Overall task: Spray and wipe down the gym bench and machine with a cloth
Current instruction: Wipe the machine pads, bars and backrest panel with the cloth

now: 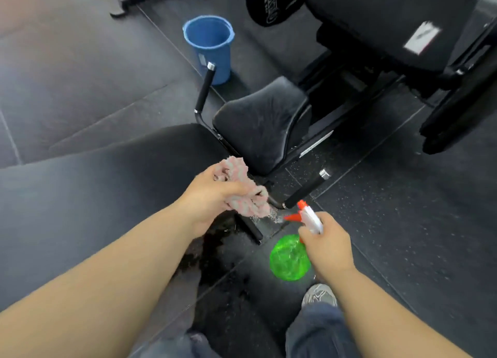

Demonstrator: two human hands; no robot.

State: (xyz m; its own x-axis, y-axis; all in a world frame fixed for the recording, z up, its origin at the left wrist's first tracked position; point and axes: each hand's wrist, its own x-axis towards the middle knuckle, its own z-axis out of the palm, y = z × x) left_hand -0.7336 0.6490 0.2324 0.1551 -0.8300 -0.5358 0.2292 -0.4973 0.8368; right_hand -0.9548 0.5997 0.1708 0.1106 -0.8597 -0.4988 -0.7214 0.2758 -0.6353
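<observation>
Gripping the bunched cloth [242,190] in your left hand [212,196] and the green spray bottle [289,259] in your right hand [329,246] at lower centre, you look about midway: bench seat [263,123] at centre faintly streaked, machine [376,21] at upper right seemingly unwiped.

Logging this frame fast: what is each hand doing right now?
Left hand: grips the striped cloth.
Right hand: grips the green spray bottle.

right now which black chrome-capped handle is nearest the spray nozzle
The black chrome-capped handle slanting just above the red spray nozzle; the other handle stands beside the blue plastic bucket.
</observation>
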